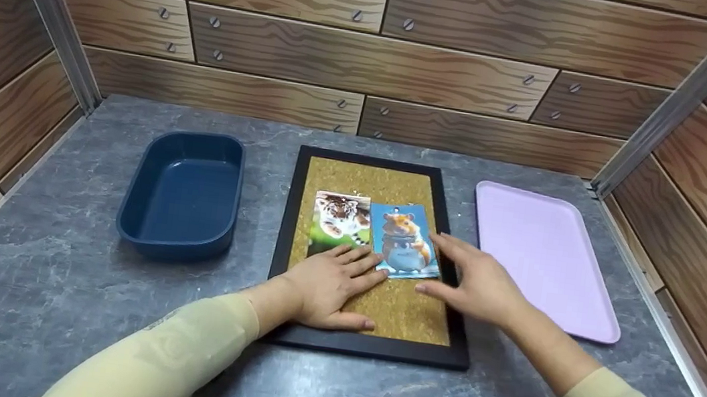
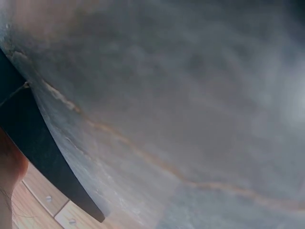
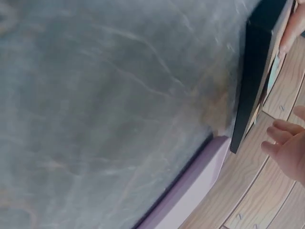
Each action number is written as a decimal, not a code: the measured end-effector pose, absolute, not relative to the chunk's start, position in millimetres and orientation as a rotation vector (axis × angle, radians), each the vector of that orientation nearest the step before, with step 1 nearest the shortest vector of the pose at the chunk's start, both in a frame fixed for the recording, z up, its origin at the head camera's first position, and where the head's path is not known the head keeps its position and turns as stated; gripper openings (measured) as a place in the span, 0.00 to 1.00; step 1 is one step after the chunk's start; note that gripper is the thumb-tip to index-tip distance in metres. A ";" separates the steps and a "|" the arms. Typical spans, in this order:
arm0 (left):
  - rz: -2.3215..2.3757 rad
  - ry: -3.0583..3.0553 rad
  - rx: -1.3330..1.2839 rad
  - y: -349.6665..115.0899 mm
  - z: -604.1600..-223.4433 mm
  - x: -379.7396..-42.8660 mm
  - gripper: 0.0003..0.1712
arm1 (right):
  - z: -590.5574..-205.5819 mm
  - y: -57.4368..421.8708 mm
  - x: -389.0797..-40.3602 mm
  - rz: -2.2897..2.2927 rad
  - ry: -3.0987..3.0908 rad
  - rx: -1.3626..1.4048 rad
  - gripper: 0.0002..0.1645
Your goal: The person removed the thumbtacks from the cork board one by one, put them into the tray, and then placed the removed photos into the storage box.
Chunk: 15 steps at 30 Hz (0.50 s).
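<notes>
A black-framed cork board lies flat on the grey marbled table. Two picture cards sit side by side on its cork: a tiger card at left and a blue hamster card at right, each with a small pin near its top. My left hand rests spread on the board, covering the tiger card's lower part, with fingertips at the hamster card's lower left edge. At the hamster card's right side is my right hand, fingers extended and holding nothing. In the right wrist view the right hand appears beside the board's frame.
A dark blue rectangular bin stands left of the board. On the right lies a lilac tray. Wood-patterned walls enclose the table at the back and both sides.
</notes>
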<state>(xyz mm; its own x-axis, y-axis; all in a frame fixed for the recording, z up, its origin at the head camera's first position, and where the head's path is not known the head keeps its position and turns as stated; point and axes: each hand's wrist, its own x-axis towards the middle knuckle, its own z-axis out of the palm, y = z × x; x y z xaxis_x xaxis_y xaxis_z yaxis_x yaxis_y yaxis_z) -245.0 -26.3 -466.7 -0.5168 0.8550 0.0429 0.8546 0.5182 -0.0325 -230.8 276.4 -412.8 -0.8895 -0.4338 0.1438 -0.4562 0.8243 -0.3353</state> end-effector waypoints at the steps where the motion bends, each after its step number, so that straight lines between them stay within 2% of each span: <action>1: 0.010 -2.692 -1.516 -26.2 -466.7 -245.1 0.52 | -411.0 277.2 -234.6 0.589 -2.922 0.731 0.56; 8: 0.027 -2.712 -1.506 -27.5 -465.6 -245.3 0.53 | -399.9 278.5 -263.5 0.819 -2.854 0.775 0.49; 15: 0.035 -2.711 -1.511 -25.6 -465.4 -244.1 0.53 | -391.7 279.4 -290.1 1.241 -2.846 0.688 0.46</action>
<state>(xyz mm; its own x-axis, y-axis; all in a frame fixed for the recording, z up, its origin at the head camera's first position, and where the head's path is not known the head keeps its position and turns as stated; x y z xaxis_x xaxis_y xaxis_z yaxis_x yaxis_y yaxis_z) -244.1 -25.6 -465.4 -0.5257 0.8504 0.0220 0.8495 0.5262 -0.0383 -290.1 279.4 -391.7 -0.9057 -0.4020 0.1345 -0.3721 0.6018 -0.7067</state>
